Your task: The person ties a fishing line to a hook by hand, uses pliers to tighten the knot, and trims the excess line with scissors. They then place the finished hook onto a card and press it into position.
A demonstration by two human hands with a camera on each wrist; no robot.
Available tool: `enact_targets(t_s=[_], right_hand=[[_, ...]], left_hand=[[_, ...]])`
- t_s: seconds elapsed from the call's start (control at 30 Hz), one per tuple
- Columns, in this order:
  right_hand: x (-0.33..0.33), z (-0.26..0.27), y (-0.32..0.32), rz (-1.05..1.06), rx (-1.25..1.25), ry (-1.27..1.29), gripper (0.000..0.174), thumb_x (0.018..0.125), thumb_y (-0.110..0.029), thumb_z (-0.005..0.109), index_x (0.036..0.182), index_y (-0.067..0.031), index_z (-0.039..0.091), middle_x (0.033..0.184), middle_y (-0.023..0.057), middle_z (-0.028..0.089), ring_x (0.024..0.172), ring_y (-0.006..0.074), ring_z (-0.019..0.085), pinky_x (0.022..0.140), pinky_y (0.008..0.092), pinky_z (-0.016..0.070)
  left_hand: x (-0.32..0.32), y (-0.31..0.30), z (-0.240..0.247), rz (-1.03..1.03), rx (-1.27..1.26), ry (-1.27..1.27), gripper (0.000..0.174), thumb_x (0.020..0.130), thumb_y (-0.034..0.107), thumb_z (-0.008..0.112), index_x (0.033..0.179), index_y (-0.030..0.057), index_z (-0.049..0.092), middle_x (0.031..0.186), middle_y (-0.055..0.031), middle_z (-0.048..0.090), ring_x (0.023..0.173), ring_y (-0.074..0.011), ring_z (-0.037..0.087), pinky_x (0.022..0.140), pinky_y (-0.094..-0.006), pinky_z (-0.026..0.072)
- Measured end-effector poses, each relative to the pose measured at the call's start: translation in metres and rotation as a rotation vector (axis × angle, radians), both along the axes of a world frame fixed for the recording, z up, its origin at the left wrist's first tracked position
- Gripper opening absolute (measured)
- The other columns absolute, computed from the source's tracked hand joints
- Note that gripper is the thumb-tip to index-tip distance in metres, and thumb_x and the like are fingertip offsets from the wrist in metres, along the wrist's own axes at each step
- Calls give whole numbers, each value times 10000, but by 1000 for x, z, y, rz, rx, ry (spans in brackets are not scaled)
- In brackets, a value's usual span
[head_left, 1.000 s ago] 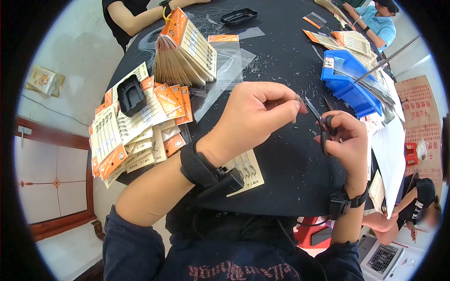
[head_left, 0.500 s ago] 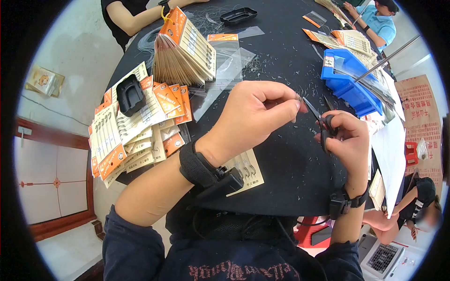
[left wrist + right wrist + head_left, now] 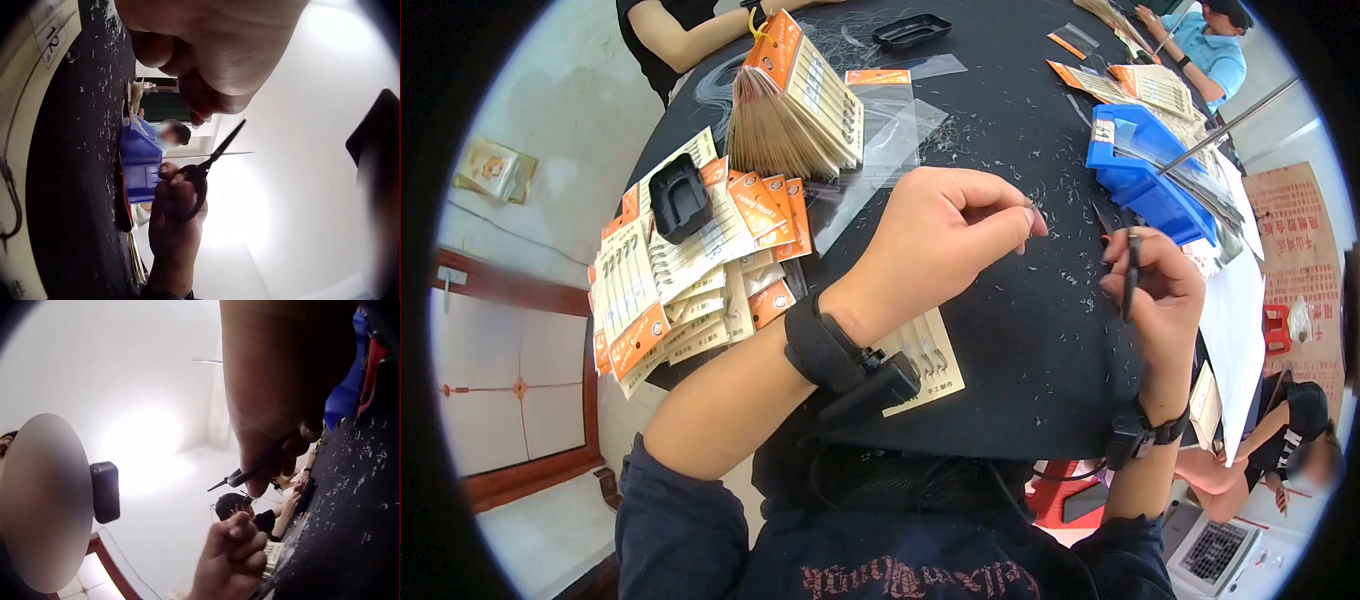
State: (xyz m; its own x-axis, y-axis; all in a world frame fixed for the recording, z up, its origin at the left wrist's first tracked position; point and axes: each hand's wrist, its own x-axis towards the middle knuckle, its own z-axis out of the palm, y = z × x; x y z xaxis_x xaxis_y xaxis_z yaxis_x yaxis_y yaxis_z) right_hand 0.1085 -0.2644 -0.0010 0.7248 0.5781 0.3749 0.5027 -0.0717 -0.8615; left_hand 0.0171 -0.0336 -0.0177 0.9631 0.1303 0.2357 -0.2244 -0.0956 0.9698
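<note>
My left hand (image 3: 955, 225) is raised over the black table, thumb and forefinger pinching a tiny thin piece (image 3: 236, 509), too small to make out. To its right, my right hand (image 3: 1165, 290) grips black scissors (image 3: 215, 156), fingers in the handle loops. In the left wrist view the blades point up and away from the right hand. The scissors stand apart from the left fingertips in the head view. Below the left wrist lies a cream card (image 3: 935, 365) with several fishing hooks on it, partly hidden by the wrist camera.
At left, hook cards (image 3: 625, 280) lie piled under a small black tray (image 3: 680, 198). Behind stands a fanned card bundle (image 3: 795, 105) beside clear bags (image 3: 890, 130). A blue bin (image 3: 1135, 165) is at right, near a red-handled tool (image 3: 125, 203). Line clippings litter the cloth; other people sit around.
The right hand has drawn the scissors back from the left fingertips, to the right, and turned them. The left hand has stayed nearly in place, still pinching.
</note>
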Motion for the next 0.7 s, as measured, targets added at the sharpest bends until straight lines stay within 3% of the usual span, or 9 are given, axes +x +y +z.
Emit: enact_targets(t_s=[0.1, 0.13, 0.23, 0.27, 0.37, 0.4, 0.53, 0.7], right_hand=[[1, 7, -5, -27, 8, 170, 191, 771, 38, 707, 870, -1, 549, 917, 60, 560, 847, 131, 557, 787, 262, 512], [2, 4, -5, 11, 65, 269, 247, 810, -98, 742, 932, -7, 547, 961, 63, 522, 862, 136, 533, 812, 282, 514], [-2, -2, -1, 63, 151, 283, 366, 827, -260, 757, 966, -6, 532, 1080, 84, 494, 917, 138, 516, 829, 298, 515], [1, -6, -5, 36, 70, 251, 465, 791, -343, 780, 971, -4, 519, 1173, 101, 461, 959, 129, 499, 823, 280, 496], [7, 4, -5, 79, -35, -5, 402, 758, -247, 790, 935, -22, 507, 1165, 98, 480, 933, 125, 508, 802, 262, 477], [8, 7, -5, 50, -83, 36, 368, 683, -123, 796, 865, -39, 488, 1080, 86, 526, 870, 119, 516, 751, 243, 454], [9, 7, -12, 87, -252, 124, 377, 593, -12, 780, 759, -44, 443, 846, 23, 534, 742, 71, 467, 635, 211, 395], [5, 9, -12, 111, -282, 160, 308, 579, 7, 717, 707, -32, 440, 828, 18, 518, 722, 58, 456, 597, 191, 382]], left_hand=[[1, -1, 0, -15, -86, 10, 190, 912, 131, 614, 933, -13, 736, 787, -21, 677, 704, -46, 566, 618, -201, 434], [1, -1, 1, -32, -108, 39, 192, 913, 139, 613, 936, -5, 737, 778, -11, 664, 680, -35, 542, 593, -193, 409], [-2, -2, 8, -92, -175, 135, 197, 916, 163, 610, 942, 14, 735, 756, 13, 628, 610, -6, 465, 525, -172, 334], [-3, -2, 10, -116, -193, 175, 199, 917, 170, 608, 942, 18, 732, 752, 20, 617, 590, 1, 436, 508, -167, 309], [-6, -2, 14, -160, -256, 270, 201, 916, 177, 602, 941, 20, 725, 749, 33, 595, 555, 10, 385, 479, -161, 270], [-6, -3, 15, -169, -279, 299, 201, 915, 176, 600, 940, 20, 723, 749, 36, 589, 548, 11, 374, 473, -161, 263], [-4, -3, 14, -166, -252, 273, 199, 904, 163, 589, 928, 19, 725, 742, 37, 594, 557, 12, 387, 480, -160, 271], [-5, -2, 17, -188, -172, 252, 193, 896, 151, 583, 898, 34, 737, 726, 35, 607, 593, 9, 432, 500, -161, 295]])
